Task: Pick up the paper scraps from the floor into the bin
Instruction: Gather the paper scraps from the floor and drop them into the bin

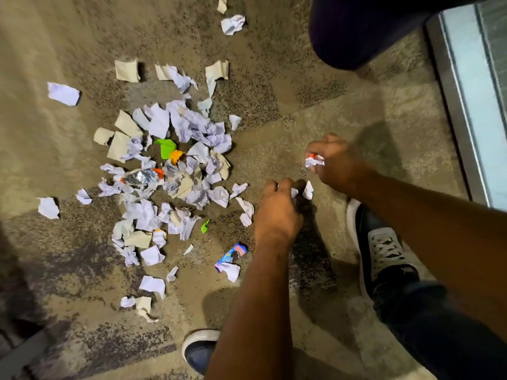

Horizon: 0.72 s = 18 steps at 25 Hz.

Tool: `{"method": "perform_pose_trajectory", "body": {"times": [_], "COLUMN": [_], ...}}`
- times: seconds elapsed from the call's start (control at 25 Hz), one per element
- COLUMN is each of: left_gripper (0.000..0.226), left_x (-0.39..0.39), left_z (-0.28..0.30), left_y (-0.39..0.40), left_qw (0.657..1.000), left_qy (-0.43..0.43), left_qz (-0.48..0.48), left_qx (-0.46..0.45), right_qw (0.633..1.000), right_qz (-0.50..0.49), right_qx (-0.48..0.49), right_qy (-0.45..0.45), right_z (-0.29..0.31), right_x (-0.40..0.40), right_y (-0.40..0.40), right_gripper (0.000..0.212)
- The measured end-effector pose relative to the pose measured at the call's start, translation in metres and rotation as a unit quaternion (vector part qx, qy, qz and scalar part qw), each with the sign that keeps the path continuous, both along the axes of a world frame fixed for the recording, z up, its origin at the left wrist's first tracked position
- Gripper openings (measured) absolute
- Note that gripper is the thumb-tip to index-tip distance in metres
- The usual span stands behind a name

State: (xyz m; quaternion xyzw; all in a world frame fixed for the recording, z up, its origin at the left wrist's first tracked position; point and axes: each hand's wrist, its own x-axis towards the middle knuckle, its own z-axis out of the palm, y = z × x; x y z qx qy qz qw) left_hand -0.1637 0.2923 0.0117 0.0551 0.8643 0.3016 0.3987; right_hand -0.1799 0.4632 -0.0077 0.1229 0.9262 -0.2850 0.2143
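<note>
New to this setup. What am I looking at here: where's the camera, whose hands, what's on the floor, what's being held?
There is no robot. One wide-angle camera worn on a person's head looks down at their own bare arms and shoes.

The right hand is closed on a small wad of white and orange scraps. The left hand is down at the floor, fingers pinching at a white scrap.

To the left lies a big scatter of paper scraps: white, tan, some green and orange, plus a foil wrapper and a blue biscuit wrapper. The dark rounded shape at the top may be the bin, but I cannot be sure.
</note>
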Motion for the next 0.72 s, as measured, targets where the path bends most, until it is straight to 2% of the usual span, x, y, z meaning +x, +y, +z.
{"method": "perform_pose_trajectory", "body": {"times": [0.12, 0.24, 0.32, 0.44, 0.6, 0.72], "left_gripper": [0.056, 0.04, 0.029, 0.025, 0.038, 0.059], "left_x": [-0.021, -0.055, -0.086, -0.129, -0.177, -0.204], "left_z": [0.038, 0.086, 0.118, 0.164, 0.215, 0.234], "left_y": [0.011, 0.029, 0.047, 0.084, 0.145, 0.182], "left_qw": [0.999, 0.988, 0.975, 0.963, 0.953, 0.953], "left_qy": [0.022, 0.008, 0.029, 0.089, 0.142, 0.109], "left_qz": [0.011, 0.136, 0.206, 0.235, 0.221, 0.222], "left_qx": [0.021, 0.069, 0.076, 0.093, 0.151, 0.177], "right_qw": [1.0, 0.999, 0.992, 0.974, 0.955, 0.945], "right_qz": [-0.004, -0.038, -0.064, -0.089, -0.155, -0.227], "right_qx": [0.002, -0.024, -0.083, -0.121, -0.094, -0.042], "right_qy": [-0.005, 0.016, 0.076, 0.167, 0.236, 0.23], "right_z": [0.04, 0.092, 0.13, 0.181, 0.227, 0.241], "right_x": [-0.02, -0.048, -0.065, -0.089, -0.125, -0.146], "right_y": [0.008, 0.024, 0.034, 0.059, 0.109, 0.139], "right_gripper": [0.019, 0.02, 0.017, 0.017, 0.02, 0.036]}}
